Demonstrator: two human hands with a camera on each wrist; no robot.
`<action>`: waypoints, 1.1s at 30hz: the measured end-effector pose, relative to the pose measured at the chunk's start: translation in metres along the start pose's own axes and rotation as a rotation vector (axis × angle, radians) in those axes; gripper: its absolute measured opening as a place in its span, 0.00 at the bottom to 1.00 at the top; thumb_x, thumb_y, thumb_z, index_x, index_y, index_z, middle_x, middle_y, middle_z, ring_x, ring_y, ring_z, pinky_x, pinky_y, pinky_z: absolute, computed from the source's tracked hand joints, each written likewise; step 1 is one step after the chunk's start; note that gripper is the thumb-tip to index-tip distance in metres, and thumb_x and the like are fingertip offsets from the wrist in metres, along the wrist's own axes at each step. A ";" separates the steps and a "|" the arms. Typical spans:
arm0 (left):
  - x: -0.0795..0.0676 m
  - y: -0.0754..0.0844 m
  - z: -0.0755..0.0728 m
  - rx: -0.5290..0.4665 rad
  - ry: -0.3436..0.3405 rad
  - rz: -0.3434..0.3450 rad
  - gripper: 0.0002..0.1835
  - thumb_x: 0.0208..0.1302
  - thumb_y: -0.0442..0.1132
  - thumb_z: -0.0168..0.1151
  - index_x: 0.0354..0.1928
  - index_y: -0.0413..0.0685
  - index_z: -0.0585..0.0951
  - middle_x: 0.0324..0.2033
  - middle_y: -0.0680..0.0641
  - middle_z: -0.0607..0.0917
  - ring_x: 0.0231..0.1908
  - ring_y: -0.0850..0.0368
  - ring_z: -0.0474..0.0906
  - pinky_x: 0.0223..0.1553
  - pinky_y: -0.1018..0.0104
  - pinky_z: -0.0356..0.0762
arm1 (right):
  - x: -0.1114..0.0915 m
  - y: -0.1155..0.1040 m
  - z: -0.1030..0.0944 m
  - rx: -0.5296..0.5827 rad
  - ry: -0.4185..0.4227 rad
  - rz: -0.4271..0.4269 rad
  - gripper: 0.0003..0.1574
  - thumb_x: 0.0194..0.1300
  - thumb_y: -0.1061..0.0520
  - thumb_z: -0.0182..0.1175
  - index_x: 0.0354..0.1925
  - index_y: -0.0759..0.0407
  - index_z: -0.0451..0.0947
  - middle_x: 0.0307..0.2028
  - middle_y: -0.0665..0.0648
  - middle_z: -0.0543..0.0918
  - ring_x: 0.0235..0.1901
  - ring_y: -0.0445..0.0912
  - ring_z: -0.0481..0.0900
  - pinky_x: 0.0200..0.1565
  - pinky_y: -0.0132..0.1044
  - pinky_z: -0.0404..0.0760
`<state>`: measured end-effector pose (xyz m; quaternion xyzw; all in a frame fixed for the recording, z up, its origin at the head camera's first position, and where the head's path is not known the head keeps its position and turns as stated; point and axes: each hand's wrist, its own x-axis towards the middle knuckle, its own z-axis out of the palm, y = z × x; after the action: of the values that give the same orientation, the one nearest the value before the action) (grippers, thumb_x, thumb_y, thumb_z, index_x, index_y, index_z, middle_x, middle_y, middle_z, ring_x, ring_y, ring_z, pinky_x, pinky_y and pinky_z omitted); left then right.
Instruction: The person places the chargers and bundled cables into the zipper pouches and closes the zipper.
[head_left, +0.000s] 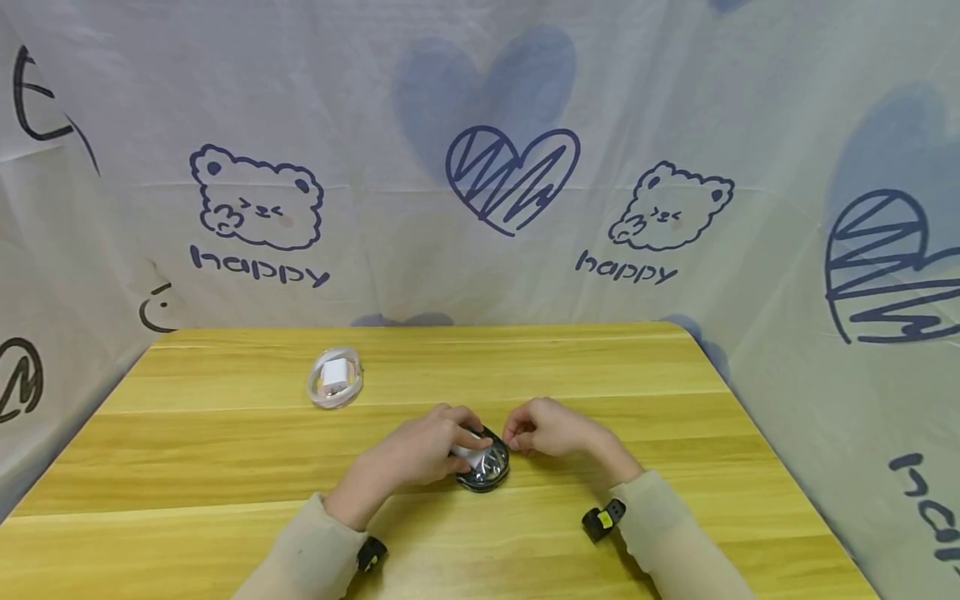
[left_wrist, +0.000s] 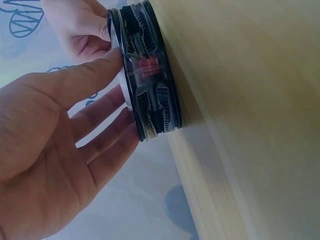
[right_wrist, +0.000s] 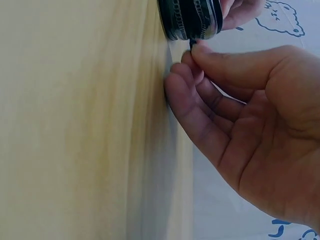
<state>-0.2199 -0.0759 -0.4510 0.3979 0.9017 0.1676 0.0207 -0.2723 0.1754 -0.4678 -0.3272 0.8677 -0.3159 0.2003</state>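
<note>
A small round case (head_left: pixel 491 468) with black rims and clear walls stands near the middle of the table. In the left wrist view, black toothed strips and a red piece (left_wrist: pixel 148 65) show through its side. My left hand (head_left: pixel 429 446) grips the case between thumb and fingers, partly covering a white part on its top. At the case's right side, my right hand (head_left: pixel 551 429) pinches a short black end (right_wrist: pixel 193 44) that sticks out from it, thumb against index finger. The other right fingers curl close over the tabletop.
Farther back on the left lies a round whitish coil (head_left: pixel 312 379) with a white block (head_left: pixel 334 372) in its middle. The wooden table (head_left: pixel 600 358) meets a printed cloth (head_left: pixel 375 100) along its back edge. Each wrist wears a black strapped device (head_left: pixel 602 521).
</note>
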 end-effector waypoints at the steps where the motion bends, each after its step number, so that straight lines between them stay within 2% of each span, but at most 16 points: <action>1: 0.000 0.000 0.000 0.000 0.000 -0.002 0.22 0.62 0.36 0.76 0.59 0.49 0.87 0.58 0.43 0.83 0.57 0.44 0.79 0.59 0.53 0.82 | 0.000 0.000 0.000 -0.002 -0.008 -0.001 0.07 0.73 0.65 0.62 0.37 0.57 0.85 0.28 0.50 0.84 0.27 0.40 0.78 0.31 0.30 0.79; 9: 0.001 0.001 0.001 -0.019 -0.008 -0.021 0.21 0.63 0.36 0.75 0.59 0.49 0.87 0.59 0.44 0.83 0.58 0.45 0.78 0.59 0.53 0.81 | -0.001 0.000 0.001 0.042 -0.014 0.028 0.09 0.75 0.66 0.60 0.37 0.58 0.85 0.28 0.53 0.84 0.27 0.44 0.79 0.30 0.32 0.79; 19: 0.000 0.000 0.001 -0.035 0.013 -0.016 0.20 0.62 0.36 0.76 0.58 0.47 0.88 0.57 0.44 0.83 0.56 0.46 0.78 0.57 0.54 0.82 | 0.000 -0.001 0.003 0.034 0.035 0.031 0.09 0.74 0.67 0.60 0.37 0.59 0.85 0.29 0.53 0.84 0.28 0.43 0.79 0.30 0.31 0.79; 21: 0.000 0.000 0.001 -0.032 0.015 -0.013 0.20 0.62 0.36 0.76 0.57 0.47 0.88 0.56 0.45 0.83 0.55 0.46 0.78 0.59 0.52 0.80 | 0.000 -0.001 0.004 0.031 0.050 0.033 0.09 0.74 0.67 0.60 0.37 0.59 0.85 0.29 0.53 0.84 0.29 0.43 0.79 0.31 0.31 0.80; 27: 0.001 -0.002 0.001 -0.003 0.018 0.019 0.20 0.62 0.34 0.76 0.57 0.48 0.88 0.54 0.45 0.83 0.52 0.48 0.77 0.57 0.55 0.82 | 0.003 -0.001 0.006 0.005 0.119 0.017 0.08 0.71 0.68 0.61 0.37 0.60 0.85 0.29 0.52 0.84 0.29 0.41 0.78 0.32 0.30 0.79; 33: 0.001 -0.002 0.000 -0.005 0.009 0.046 0.21 0.64 0.32 0.74 0.59 0.51 0.88 0.57 0.45 0.82 0.56 0.49 0.77 0.55 0.59 0.83 | 0.004 -0.001 0.006 0.006 0.133 0.016 0.08 0.72 0.68 0.61 0.37 0.60 0.85 0.30 0.52 0.85 0.30 0.40 0.79 0.33 0.30 0.79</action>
<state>-0.2222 -0.0766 -0.4520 0.4180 0.8919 0.1721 0.0140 -0.2715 0.1693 -0.4725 -0.2979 0.8808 -0.3381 0.1456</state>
